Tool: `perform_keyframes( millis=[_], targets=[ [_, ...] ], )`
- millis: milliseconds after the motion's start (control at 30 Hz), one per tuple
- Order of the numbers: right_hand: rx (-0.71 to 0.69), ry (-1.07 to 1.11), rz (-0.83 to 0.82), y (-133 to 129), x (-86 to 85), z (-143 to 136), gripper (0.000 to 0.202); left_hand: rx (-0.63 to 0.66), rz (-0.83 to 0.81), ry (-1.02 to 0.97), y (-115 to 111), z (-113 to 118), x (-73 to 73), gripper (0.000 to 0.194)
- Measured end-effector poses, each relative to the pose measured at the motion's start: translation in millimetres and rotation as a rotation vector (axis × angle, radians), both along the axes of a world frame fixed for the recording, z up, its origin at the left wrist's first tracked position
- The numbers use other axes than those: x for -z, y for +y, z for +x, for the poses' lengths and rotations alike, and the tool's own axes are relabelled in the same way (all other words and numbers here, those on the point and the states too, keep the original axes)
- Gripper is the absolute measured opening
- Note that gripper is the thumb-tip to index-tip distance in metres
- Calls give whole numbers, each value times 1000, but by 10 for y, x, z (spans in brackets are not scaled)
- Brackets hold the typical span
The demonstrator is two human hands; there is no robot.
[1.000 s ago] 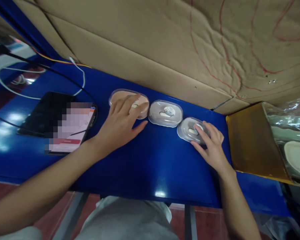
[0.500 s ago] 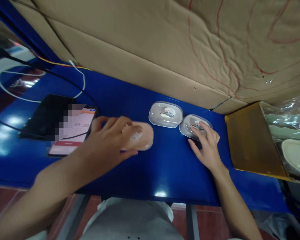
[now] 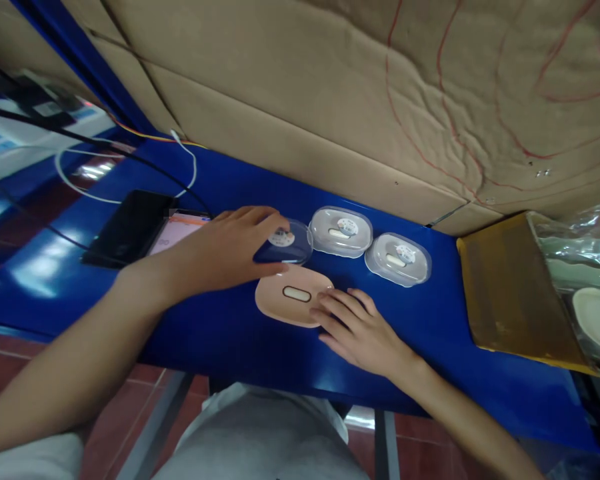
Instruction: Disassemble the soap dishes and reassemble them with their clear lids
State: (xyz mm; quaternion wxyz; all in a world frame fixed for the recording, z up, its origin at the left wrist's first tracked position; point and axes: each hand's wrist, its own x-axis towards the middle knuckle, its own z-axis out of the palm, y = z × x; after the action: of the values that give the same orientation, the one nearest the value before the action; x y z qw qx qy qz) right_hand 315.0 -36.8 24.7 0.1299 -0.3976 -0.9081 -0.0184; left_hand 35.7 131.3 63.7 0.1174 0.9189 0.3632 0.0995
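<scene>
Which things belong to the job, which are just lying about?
Job, apparently:
peach oval dish, touched by right hand
clear plastic lid, in left hand
two lidded pale grey oval dishes
open brown cardboard box

Lying about, likely:
lit rectangular phone
flat black slab
thin white cable
black cable

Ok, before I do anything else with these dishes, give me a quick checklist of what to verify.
1. Clear lid off the pink dish: ok; the left hand has it, and the blue table shows through.
2. A hand on the pink dish: ok; the right hand has its fingertips at the right rim.
3. Other lids on: ok; the middle dish and the right-hand dish are both covered.
4. Loose lid not touching the middle dish: cannot tell; their edges meet in this view.
5. Phone screen fully visible: not ok; the left wrist hides part of it.
</scene>
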Motion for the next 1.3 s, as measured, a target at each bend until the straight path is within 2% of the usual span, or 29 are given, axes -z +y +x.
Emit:
perform_keyframes(
  millis=[133, 267, 400, 433, 500, 600, 667, 800, 1000, 1067, 1167, 1300],
  targets=[
    [-25, 63, -37, -4, 36, -68, 25, -76, -78, 154, 280, 67, 89, 63],
    [-33, 134, -37, -19, 78, -101, 18, -101, -79, 202, 368, 113, 188, 66],
    [12, 182, -43, -7, 86, -44, 13, -66, 14, 12, 175, 128, 125, 52],
    [24, 197, -32, 3, 83, -24, 13, -10, 1, -54, 87, 139, 84, 48],
    [45, 226, -8, 27, 79, 16, 13, 201, -138, -125, -98, 168, 14, 45],
    [84, 247, -8, 59, 81, 60, 14, 364, -238, -62, -315, 215, 24, 64],
    [104, 255, -26, 72, 83, 77, 15, 380, -246, -9, -382, 237, 105, 72],
    [104, 267, -34, 81, 67, 90, 14, 369, -190, 19, -402, 263, 228, 66],
    [91, 243, 44, 23, 32, 96, 24, 450, -162, -37, -404, 287, 82, 65],
    [92, 237, 95, -16, 18, 82, 27, 426, -184, -60, -397, 268, 49, 62],
    [81, 252, 153, -57, -20, 49, 26, 308, -226, -99, -356, 210, 55, 56],
    [41, 302, 144, -59, -69, 16, 25, 246, -189, -75, -248, 139, 60, 55]
  ],
)
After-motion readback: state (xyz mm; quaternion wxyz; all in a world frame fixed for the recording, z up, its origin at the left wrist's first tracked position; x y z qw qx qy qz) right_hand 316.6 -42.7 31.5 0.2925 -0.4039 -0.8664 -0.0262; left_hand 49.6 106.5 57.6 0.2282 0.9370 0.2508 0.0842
